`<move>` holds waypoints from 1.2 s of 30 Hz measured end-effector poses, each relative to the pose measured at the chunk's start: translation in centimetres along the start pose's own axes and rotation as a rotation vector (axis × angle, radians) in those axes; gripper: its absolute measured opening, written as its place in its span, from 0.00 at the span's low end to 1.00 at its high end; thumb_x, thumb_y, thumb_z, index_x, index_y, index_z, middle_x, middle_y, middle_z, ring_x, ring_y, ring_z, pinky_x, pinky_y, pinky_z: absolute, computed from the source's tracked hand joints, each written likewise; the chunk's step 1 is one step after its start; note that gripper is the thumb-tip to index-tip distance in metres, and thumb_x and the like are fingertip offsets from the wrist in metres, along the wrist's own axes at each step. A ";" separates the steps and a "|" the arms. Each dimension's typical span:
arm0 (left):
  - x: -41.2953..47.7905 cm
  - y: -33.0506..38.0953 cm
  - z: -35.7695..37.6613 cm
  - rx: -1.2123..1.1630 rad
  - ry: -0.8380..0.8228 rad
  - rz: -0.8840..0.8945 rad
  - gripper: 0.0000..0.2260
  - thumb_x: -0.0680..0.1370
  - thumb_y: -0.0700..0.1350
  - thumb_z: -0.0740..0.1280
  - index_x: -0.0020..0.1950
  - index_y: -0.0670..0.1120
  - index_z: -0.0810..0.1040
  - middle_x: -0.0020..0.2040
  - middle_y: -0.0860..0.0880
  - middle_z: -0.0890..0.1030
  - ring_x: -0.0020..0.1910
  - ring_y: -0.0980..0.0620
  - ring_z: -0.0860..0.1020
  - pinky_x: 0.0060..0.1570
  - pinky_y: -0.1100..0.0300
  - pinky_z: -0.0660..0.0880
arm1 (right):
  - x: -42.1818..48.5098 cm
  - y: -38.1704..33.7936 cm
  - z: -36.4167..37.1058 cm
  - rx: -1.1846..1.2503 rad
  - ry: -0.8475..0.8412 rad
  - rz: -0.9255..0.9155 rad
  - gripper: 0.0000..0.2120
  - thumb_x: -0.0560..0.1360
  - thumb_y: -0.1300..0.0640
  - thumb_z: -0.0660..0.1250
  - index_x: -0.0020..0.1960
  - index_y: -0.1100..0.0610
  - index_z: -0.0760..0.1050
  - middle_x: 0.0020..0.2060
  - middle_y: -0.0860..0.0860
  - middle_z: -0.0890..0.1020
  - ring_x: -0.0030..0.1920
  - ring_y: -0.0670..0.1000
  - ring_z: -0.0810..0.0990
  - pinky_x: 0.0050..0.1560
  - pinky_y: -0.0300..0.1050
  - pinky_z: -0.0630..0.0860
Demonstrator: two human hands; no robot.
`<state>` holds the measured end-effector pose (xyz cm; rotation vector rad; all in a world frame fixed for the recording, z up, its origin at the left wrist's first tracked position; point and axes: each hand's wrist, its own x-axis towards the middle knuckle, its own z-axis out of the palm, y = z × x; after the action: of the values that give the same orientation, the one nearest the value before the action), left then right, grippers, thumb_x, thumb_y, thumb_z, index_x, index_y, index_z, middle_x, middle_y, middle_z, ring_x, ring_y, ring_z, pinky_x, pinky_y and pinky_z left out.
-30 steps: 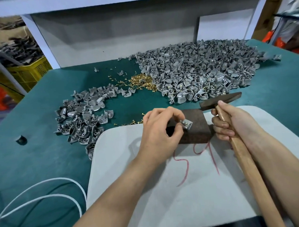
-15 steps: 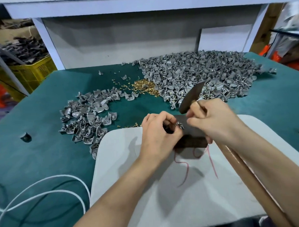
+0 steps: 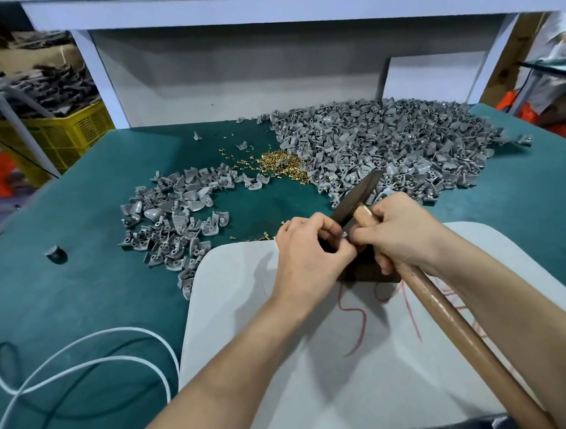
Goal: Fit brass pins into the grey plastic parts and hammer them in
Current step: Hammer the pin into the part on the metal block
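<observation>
Right hand (image 3: 402,228) had swung in from the block's right side since a second ago, bringing the hammer (image 3: 458,330) with it; its head stood tilted up over the left knuckles.

Left hand (image 3: 309,249): fingers curled round one grey part (image 3: 343,235), held over the dark block (image 3: 368,272) on the white board (image 3: 247,313).

Right hand: lower fingers wrapped on the handle, thumb and forefinger pinched in at the part. The pin was hidden between the fingertips, so I could not tell if it was seated.

Loose pins (image 3: 279,162) were heaped on the table beyond, between a small pile (image 3: 175,225) of parts on the left and a big pile (image 3: 386,151) on the right.

Step judged: fitting the pin, with no blow struck yet on this piece. Next move would call for the part flat on the block with the pin upright, the right fingertips off it, and the left fingers clear of the strike. Then short taps.
</observation>
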<state>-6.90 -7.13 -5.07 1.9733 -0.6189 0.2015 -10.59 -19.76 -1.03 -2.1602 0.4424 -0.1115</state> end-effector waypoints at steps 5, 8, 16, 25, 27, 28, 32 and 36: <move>0.0 0.1 0.0 -0.020 -0.009 -0.017 0.05 0.69 0.41 0.71 0.38 0.47 0.77 0.33 0.54 0.77 0.42 0.55 0.71 0.50 0.56 0.66 | -0.1 -0.5 -0.4 0.066 -0.065 0.035 0.10 0.70 0.70 0.65 0.30 0.66 0.72 0.13 0.51 0.71 0.12 0.47 0.67 0.17 0.30 0.62; 0.0 0.2 -0.1 -0.025 -0.016 -0.023 0.04 0.69 0.40 0.72 0.39 0.46 0.78 0.34 0.52 0.78 0.43 0.53 0.72 0.51 0.54 0.68 | -0.3 -0.6 -0.5 0.078 -0.079 0.027 0.11 0.70 0.70 0.64 0.30 0.66 0.71 0.13 0.50 0.71 0.12 0.48 0.67 0.17 0.30 0.62; -0.1 0.3 -0.2 -0.040 -0.030 -0.016 0.04 0.68 0.43 0.70 0.41 0.44 0.79 0.35 0.49 0.79 0.44 0.50 0.74 0.51 0.50 0.70 | 0.2 -0.4 0.0 0.015 -0.011 -0.014 0.12 0.67 0.69 0.66 0.26 0.63 0.70 0.17 0.54 0.71 0.13 0.50 0.68 0.17 0.32 0.62; 0.0 -0.4 0.0 -0.072 -0.024 -0.031 0.03 0.69 0.39 0.71 0.41 0.43 0.80 0.36 0.49 0.79 0.43 0.51 0.73 0.48 0.54 0.69 | 0.6 -0.1 0.4 0.041 0.006 -0.035 0.13 0.67 0.70 0.65 0.26 0.63 0.68 0.17 0.53 0.70 0.13 0.50 0.67 0.17 0.31 0.61; 0.0 -0.5 0.1 -0.069 -0.029 -0.028 0.03 0.69 0.39 0.71 0.42 0.43 0.80 0.36 0.48 0.80 0.43 0.51 0.73 0.47 0.55 0.69 | 0.6 -0.1 0.4 0.045 0.003 -0.031 0.12 0.67 0.71 0.65 0.26 0.63 0.68 0.17 0.53 0.70 0.14 0.50 0.67 0.17 0.32 0.62; 0.0 -0.5 0.1 -0.069 -0.029 -0.026 0.03 0.70 0.39 0.71 0.42 0.43 0.80 0.36 0.48 0.80 0.43 0.50 0.73 0.46 0.56 0.69 | 0.6 -0.1 0.4 0.044 0.008 -0.032 0.12 0.67 0.70 0.65 0.26 0.63 0.68 0.18 0.55 0.71 0.14 0.50 0.67 0.17 0.32 0.62; 0.1 -0.7 0.2 -0.076 -0.034 -0.025 0.02 0.69 0.39 0.71 0.41 0.44 0.80 0.35 0.49 0.79 0.42 0.52 0.72 0.42 0.60 0.67 | 0.6 -0.1 0.6 0.055 0.032 -0.031 0.13 0.66 0.70 0.66 0.25 0.62 0.68 0.23 0.60 0.72 0.15 0.51 0.68 0.17 0.34 0.64; 0.1 -0.8 0.2 -0.096 -0.057 -0.028 0.02 0.70 0.39 0.71 0.41 0.44 0.79 0.35 0.48 0.79 0.41 0.52 0.72 0.41 0.63 0.66 | 0.7 0.1 0.5 0.110 0.023 -0.025 0.15 0.67 0.71 0.65 0.25 0.61 0.67 0.20 0.56 0.71 0.14 0.50 0.67 0.17 0.34 0.64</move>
<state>-6.46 -7.08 -5.79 1.8989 -0.6254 0.0966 -9.83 -19.70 -1.50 -2.0590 0.4129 -0.1714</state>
